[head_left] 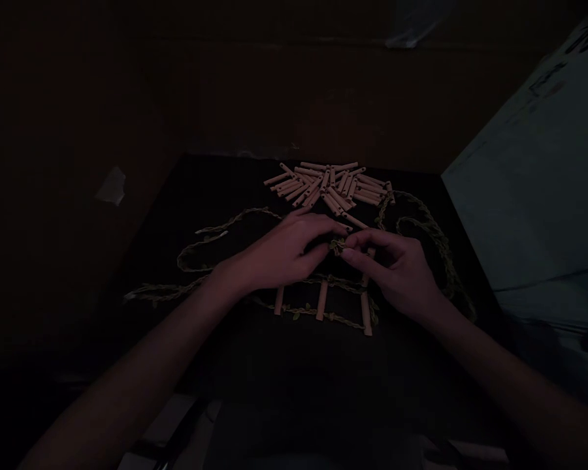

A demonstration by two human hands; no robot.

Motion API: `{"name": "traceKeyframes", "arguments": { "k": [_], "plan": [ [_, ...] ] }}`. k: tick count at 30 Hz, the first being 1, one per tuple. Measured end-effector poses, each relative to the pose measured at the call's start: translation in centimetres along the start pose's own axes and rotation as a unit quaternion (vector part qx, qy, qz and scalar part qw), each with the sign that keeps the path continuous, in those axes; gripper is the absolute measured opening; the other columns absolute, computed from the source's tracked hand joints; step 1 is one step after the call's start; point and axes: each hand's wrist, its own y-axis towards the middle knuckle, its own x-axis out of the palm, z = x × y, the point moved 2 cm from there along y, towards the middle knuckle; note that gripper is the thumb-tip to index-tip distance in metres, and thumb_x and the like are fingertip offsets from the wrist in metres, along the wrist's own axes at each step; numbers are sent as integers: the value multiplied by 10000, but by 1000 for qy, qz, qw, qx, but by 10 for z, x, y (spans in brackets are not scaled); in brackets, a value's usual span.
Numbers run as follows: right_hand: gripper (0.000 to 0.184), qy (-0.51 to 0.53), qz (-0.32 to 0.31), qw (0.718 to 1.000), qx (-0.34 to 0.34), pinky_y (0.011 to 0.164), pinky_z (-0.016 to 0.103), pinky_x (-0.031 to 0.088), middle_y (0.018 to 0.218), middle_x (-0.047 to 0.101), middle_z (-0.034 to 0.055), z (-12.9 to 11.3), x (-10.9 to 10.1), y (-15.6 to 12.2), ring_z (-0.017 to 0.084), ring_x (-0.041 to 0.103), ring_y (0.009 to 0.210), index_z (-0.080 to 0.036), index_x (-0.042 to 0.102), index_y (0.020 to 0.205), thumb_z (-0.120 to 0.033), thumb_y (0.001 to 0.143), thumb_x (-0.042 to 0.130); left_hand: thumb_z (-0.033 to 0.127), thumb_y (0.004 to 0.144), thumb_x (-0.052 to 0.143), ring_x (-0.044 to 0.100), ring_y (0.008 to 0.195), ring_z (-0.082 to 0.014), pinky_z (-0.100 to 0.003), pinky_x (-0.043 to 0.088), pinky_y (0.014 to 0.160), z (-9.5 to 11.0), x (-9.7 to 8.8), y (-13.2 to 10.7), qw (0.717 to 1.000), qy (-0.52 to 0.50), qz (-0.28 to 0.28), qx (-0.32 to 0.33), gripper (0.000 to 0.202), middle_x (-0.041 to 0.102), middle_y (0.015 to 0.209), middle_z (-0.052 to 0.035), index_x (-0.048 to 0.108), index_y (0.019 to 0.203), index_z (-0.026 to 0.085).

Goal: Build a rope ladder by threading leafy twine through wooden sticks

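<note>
We have our left hand (279, 253) and right hand (396, 274) meeting over a leafy twine (337, 245) on a black table (210, 196); right fingers pinch it, left grip unclear in the dim. Wooden dowel rungs (322, 300) lie across twine strands nearer us, loose dowels (328, 186) piled beyond.

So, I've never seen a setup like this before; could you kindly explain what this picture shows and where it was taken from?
This picture comes from a camera worn on a person's head, looking forward and down, so those are the person's own arms; no machine is involved. On a dark table lies a heap of wooden sticks. Nearer the person, three more sticks lie across a leafy cord, like ladder rungs. The left hand and right hand meet in the middle, pinching a leafy bit of that cord between their fingertips.
</note>
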Motion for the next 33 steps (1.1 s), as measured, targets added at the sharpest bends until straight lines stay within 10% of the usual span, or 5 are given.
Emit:
{"name": "traceKeyframes", "arguments": {
  "k": [4, 33],
  "plan": [
    [87, 6, 3, 1000, 7, 655, 250, 487, 786, 685, -19, 0, -1, 0, 123, 611, 706, -218, 732, 882, -303, 889, 719, 247, 993, 448, 641, 850, -167, -275, 480, 814, -3, 6, 2, 992, -109, -21, -57, 290, 721, 950, -23, 709, 1099, 181],
    [135, 50, 9, 999, 20, 674, 230, 520, 829, 754, -13, 4, -2, -1, 117, 650, 708, -243, 801, 930, -336, 832, 796, 455, 832, 753, 501, 625, -86, -199, 370, 569, -24, -1, 2, 949, -290, -1, -123, 325, 657, 688, -3, 794, 842, 132]
  ]
}}
